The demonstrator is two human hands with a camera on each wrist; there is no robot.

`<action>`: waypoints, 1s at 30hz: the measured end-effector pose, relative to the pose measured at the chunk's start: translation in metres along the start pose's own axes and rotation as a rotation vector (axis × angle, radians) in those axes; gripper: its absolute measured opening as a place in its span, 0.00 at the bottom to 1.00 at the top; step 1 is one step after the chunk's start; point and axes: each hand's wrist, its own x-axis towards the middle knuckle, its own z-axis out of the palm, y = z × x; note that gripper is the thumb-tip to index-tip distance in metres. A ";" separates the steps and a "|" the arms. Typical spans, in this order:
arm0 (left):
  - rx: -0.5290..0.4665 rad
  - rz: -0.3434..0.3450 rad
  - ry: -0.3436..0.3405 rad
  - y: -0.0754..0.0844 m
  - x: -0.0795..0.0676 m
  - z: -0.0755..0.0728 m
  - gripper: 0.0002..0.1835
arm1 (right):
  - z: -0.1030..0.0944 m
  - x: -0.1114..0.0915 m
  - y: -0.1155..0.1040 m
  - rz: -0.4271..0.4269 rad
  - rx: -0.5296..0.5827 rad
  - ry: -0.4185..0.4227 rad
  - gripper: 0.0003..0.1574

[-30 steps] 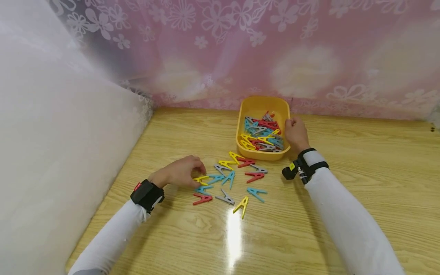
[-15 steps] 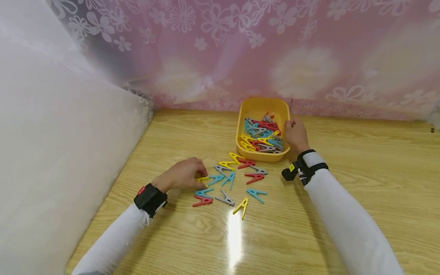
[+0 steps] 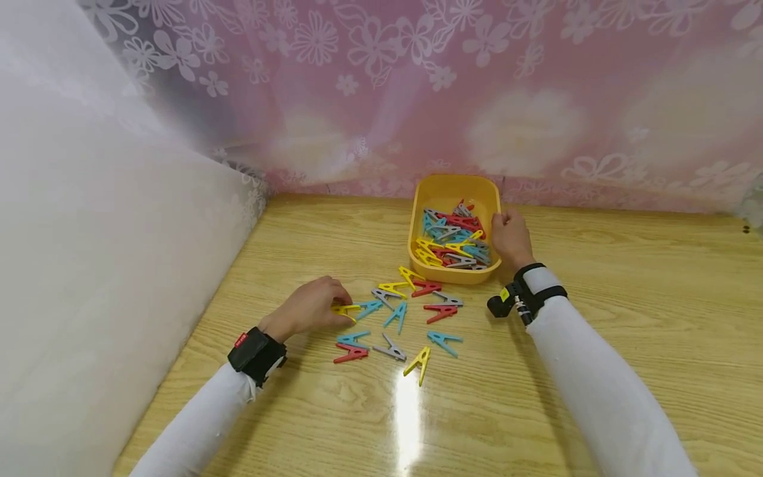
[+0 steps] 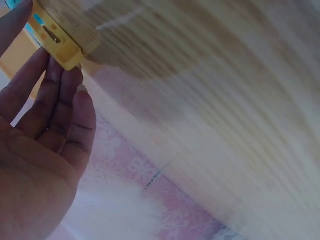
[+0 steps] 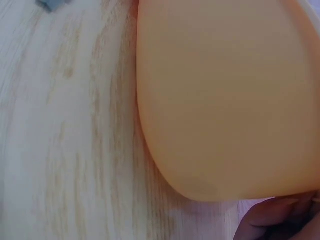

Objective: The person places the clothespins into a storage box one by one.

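My left hand (image 3: 312, 306) is at the left of several loose clothespins and pinches a yellow clothespin (image 3: 345, 311) between thumb and fingers. In the left wrist view the yellow clothespin (image 4: 55, 40) sits against the fingertips, with bits of blue beside it. A blue clothespin (image 3: 368, 309) lies right by its far side; whether they touch, I cannot tell. My right hand (image 3: 511, 237) grips the right rim of a yellow plastic basket (image 3: 457, 181), which holds a heap of red, blue, grey and yellow clothespins. The right wrist view shows the basket's outer wall (image 5: 225, 100) and part of the hand (image 5: 275, 220).
On the wooden table (image 3: 310, 411), nearer me, lie a grey clothespin (image 3: 390, 348), a red clothespin (image 3: 352, 353) and a yellow clothespin (image 3: 418, 363), among others. A flowered pink curtain (image 3: 387, 99) hangs behind the basket. White sheeting (image 3: 107, 252) borders the left side.
My left hand has drawn slightly left with the yellow clothespin, and the blue clothespin beside it has shifted left too. The right hand keeps its grip on the basket's rim.
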 end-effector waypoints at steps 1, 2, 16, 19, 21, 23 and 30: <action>0.005 -0.003 0.006 0.000 0.000 0.000 0.17 | 0.000 0.000 0.000 -0.002 -0.002 0.000 0.19; 0.010 -0.006 0.012 -0.001 -0.001 0.000 0.17 | -0.001 0.000 0.000 -0.003 -0.001 0.000 0.20; -0.035 0.026 0.053 -0.009 -0.001 -0.013 0.13 | 0.000 0.002 0.002 0.016 0.001 0.012 0.21; -0.082 0.019 0.086 -0.010 0.004 -0.024 0.14 | 0.000 0.002 0.002 0.026 -0.001 0.009 0.21; -0.119 0.023 0.116 -0.009 0.013 -0.031 0.14 | 0.000 0.001 0.002 0.028 -0.004 0.010 0.21; -0.158 0.048 0.146 -0.006 0.025 -0.038 0.14 | -0.001 0.000 0.001 0.022 -0.006 0.011 0.21; -0.193 0.128 0.187 0.026 0.088 -0.063 0.17 | -0.001 -0.003 0.000 -0.034 -0.004 0.006 0.20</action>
